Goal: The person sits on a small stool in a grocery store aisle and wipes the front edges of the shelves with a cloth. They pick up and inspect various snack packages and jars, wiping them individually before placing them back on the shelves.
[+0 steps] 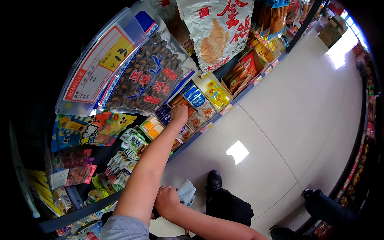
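Observation:
My left hand (179, 113) reaches over the low shelf, fingers curled down among small snack packets (196, 122) in open display boxes. Its fingertips are hidden, so whether it grips a packet is unclear. Blue-and-white packets (200, 103) stand just to its right; a box with orange-and-white packets (153, 127) is to its left. Below my left forearm, my right hand (168, 198) is closed around a grey cloth (186, 192), which sticks out beyond the fingers.
A large bag of dark seeds (147, 72) and a plastic price-card holder (99, 64) overhang the shelf. A big white foil bag (219, 36) hangs beside them. Price tags line the shelf edge (226, 109). Another person's dark trouser leg (328, 210) is at right on the tiled floor (279, 120).

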{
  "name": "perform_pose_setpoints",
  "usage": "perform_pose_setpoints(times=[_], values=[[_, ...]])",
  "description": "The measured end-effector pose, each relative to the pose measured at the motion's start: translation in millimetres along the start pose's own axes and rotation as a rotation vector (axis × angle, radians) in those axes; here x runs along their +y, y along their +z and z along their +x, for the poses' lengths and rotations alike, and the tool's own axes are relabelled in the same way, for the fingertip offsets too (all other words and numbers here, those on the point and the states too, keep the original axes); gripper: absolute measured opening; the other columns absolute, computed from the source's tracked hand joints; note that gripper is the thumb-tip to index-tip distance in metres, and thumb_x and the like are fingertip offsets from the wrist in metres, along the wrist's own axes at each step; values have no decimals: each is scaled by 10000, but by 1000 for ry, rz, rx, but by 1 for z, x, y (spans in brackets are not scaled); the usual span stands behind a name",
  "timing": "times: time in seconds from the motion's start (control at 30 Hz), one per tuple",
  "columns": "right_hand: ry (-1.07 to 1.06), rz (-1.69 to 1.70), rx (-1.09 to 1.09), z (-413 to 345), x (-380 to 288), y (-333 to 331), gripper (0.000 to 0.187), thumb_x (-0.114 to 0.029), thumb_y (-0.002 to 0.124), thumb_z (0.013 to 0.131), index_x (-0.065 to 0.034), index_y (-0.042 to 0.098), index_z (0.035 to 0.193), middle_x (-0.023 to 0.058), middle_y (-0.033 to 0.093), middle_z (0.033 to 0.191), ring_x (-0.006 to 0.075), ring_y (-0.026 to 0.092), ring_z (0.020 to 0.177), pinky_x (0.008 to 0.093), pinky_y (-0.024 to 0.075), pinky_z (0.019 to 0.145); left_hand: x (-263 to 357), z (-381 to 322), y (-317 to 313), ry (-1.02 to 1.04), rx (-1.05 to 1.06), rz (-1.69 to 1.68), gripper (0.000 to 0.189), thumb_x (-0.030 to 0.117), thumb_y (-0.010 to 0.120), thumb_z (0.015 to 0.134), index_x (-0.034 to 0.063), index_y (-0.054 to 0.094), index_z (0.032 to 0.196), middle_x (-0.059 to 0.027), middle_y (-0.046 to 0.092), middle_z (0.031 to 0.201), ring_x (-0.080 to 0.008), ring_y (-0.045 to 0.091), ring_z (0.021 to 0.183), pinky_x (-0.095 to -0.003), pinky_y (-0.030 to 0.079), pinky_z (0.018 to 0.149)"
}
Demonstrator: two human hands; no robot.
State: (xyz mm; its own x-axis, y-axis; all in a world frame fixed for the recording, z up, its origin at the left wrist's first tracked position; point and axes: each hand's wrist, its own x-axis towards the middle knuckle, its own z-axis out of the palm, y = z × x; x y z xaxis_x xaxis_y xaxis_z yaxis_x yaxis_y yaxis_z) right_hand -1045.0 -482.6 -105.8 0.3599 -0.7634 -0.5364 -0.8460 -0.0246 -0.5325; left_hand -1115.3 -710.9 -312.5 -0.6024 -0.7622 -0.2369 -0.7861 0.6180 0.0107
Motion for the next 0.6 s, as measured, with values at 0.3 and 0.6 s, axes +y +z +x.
perform_pose_setpoints(times=[0.3, 0.6], values=[[11, 64, -51, -2, -1, -1, 227, -127, 580, 708, -14, 604, 903, 115, 579, 925, 247, 581, 852, 350, 473, 624, -15, -51, -48, 165, 274, -638, 152, 108, 541, 748, 35, 615, 860, -154, 610, 824, -342, 561, 813, -386, 449, 712], [-21, 44, -51, -6, -12, -4, 268, -112, 654, 635, -11, 603, 877, 115, 585, 874, 232, 587, 813, 321, 468, 592, -102, -134, -38, -250, 396, -909, 153, 57, 559, 775, 17, 603, 916, -109, 627, 764, -154, 608, 697, -258, 463, 629]])
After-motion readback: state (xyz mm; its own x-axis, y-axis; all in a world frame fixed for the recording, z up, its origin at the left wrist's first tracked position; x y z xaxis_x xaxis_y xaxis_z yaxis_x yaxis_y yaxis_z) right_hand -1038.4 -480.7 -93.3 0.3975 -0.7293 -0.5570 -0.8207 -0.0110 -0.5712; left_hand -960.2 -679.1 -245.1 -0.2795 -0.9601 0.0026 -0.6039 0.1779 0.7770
